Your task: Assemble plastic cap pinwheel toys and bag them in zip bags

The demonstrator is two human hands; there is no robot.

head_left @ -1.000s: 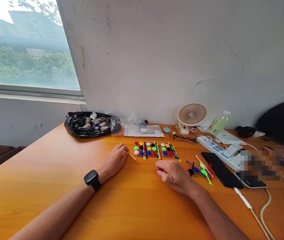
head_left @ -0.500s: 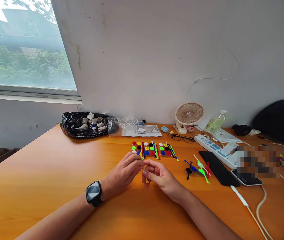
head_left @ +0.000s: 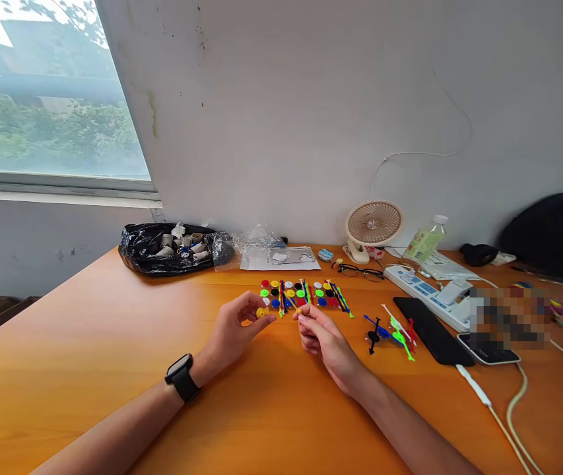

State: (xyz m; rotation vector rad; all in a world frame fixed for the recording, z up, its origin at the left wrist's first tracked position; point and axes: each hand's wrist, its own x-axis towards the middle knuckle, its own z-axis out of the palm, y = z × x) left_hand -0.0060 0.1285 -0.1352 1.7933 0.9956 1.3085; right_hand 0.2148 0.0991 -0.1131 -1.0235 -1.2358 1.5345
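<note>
Hands have split since half a second ago, when both were bunched together over one small yellow piece at table centre. Left hand (head_left: 235,330) now pinches a yellow disc (head_left: 261,312) between thumb and fingertips, held just above the table (head_left: 88,369). Right hand (head_left: 321,338) pinches a thin yellow stick (head_left: 297,311) at its fingertips, other fingers curled in (stick is tiny, can't tell its full length). Disc and stick sit near each other but apart, with a small gap between them.

My read: the disc and stick were joined and have just been pulled apart, or were test-fitted and backed off. Can't tell which from this view.

Both parts are just near of the sorted rows of coloured discs and sticks (head_left: 303,295), left end. A loose cluster of sticks and a black piece (head_left: 390,333) lies right of the right hand, untouched. Further right: black phone (head_left: 432,321), power strip (head_left: 434,295). Far edge by the wall: black bag of small parts (head_left: 162,249), desk fan (head_left: 373,227), glasses (head_left: 358,270). Smartwatch (head_left: 181,377) on the left wrist.
</note>
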